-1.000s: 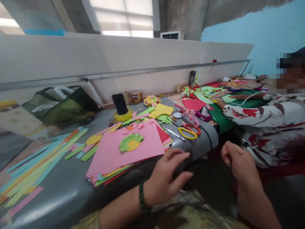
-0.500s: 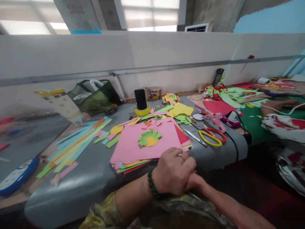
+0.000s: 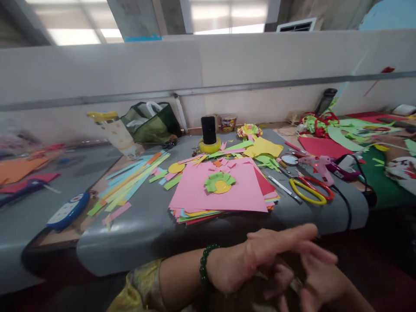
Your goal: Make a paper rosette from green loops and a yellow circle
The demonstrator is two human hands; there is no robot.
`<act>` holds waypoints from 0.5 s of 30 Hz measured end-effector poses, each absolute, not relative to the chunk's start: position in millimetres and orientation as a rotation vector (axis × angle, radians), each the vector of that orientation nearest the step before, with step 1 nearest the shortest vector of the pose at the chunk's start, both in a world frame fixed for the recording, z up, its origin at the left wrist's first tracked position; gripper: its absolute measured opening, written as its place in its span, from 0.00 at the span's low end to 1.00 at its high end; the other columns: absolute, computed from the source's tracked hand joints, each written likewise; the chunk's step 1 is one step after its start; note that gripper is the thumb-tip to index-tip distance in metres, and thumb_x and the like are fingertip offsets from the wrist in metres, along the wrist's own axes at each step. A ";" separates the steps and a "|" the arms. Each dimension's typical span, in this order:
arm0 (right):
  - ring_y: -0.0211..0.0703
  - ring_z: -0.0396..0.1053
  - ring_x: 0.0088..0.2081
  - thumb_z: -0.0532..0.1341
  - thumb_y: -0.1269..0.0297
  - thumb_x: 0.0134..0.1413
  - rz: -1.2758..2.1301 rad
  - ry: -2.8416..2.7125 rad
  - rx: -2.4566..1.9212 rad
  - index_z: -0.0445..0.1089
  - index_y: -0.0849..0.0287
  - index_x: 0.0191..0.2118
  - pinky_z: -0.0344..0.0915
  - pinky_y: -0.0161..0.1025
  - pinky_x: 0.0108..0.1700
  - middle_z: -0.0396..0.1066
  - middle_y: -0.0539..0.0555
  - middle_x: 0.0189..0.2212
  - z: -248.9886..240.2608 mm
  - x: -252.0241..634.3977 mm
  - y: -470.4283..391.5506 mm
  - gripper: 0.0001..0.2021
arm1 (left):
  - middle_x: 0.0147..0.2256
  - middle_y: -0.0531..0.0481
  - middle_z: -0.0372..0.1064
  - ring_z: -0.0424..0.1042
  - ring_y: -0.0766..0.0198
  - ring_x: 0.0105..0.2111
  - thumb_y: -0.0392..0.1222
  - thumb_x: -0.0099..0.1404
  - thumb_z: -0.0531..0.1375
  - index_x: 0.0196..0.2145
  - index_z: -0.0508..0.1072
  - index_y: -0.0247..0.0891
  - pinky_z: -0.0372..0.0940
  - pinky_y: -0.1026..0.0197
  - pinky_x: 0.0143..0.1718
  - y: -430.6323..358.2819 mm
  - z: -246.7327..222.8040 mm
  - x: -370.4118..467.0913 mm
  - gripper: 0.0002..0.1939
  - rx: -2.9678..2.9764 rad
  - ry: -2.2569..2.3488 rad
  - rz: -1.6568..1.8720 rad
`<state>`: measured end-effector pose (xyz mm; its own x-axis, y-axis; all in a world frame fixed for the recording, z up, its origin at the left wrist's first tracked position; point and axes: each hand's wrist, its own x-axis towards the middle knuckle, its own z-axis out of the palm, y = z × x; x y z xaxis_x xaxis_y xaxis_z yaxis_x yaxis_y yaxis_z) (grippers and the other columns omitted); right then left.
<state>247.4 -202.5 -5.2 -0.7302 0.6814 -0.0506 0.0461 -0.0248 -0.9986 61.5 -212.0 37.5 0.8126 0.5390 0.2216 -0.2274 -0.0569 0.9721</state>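
My left hand (image 3: 256, 260), with a green bead bracelet (image 3: 204, 262) at its wrist, is over my lap in front of the table, fingers stretched out. Close against it on the right is my right hand (image 3: 320, 277), its fingers spread and slightly blurred. Neither hand shows anything in it. Beyond them a stack of coloured paper (image 3: 191, 190), pink on top, lies near the table edge. On it rests a yellow disc (image 3: 223, 186) with a fringed green strip (image 3: 212, 181) curved around its upper side.
Scissors (image 3: 308, 190), a pink glue gun (image 3: 320, 165) and a silver cutter (image 3: 284, 188) lie right of the stack. Paper strips (image 3: 133, 180), a tilted cup (image 3: 118, 136) and a blue case (image 3: 69, 211) are left. Behind stands a phone (image 3: 208, 130). A person's sleeve (image 3: 403, 173) shows far right.
My hands, clasped together before, have come apart, with fingers extended, and are lower and further right. The view has turned left, so the table's things appear shifted right.
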 end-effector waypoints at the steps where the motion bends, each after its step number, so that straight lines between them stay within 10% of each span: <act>1: 0.54 0.80 0.40 0.77 0.50 0.38 1.855 -1.701 -0.764 0.73 0.44 0.59 0.78 0.46 0.45 0.80 0.53 0.36 -5.0 242.7 -204.5 0.37 | 0.62 0.36 0.62 0.61 0.69 0.25 0.83 0.60 0.37 0.73 0.44 0.48 0.62 0.61 0.28 -211.1 37.0 57.8 0.54 1.518 0.227 0.664; 4: 0.45 0.76 0.26 0.73 0.52 0.47 1.855 -1.439 -0.824 0.80 0.51 0.44 0.75 0.37 0.27 0.78 0.51 0.26 4.8 233.4 -209.1 0.18 | 0.70 0.38 0.49 0.64 0.66 0.31 0.79 0.63 0.38 0.73 0.40 0.53 0.65 0.60 0.32 -207.4 29.5 52.6 0.48 1.441 0.206 0.743; 9: 0.41 0.72 0.21 0.68 0.56 0.55 1.298 -1.506 -0.952 0.79 0.57 0.27 0.72 0.35 0.27 0.74 0.51 0.19 24.3 236.0 -205.3 0.12 | 0.74 0.44 0.41 0.73 0.67 0.34 0.81 0.60 0.44 0.71 0.48 0.62 0.68 0.64 0.32 -198.9 11.1 61.3 0.46 1.160 0.137 0.770; 15: 0.33 0.62 0.17 0.69 0.63 0.54 0.432 -1.230 -1.059 0.79 0.55 0.27 0.58 0.30 0.18 0.69 0.47 0.18 30.9 284.5 -205.5 0.06 | 0.68 0.44 0.58 0.73 0.51 0.54 0.79 0.61 0.47 0.69 0.60 0.54 0.69 0.58 0.48 -192.8 8.5 56.3 0.46 0.784 0.162 0.823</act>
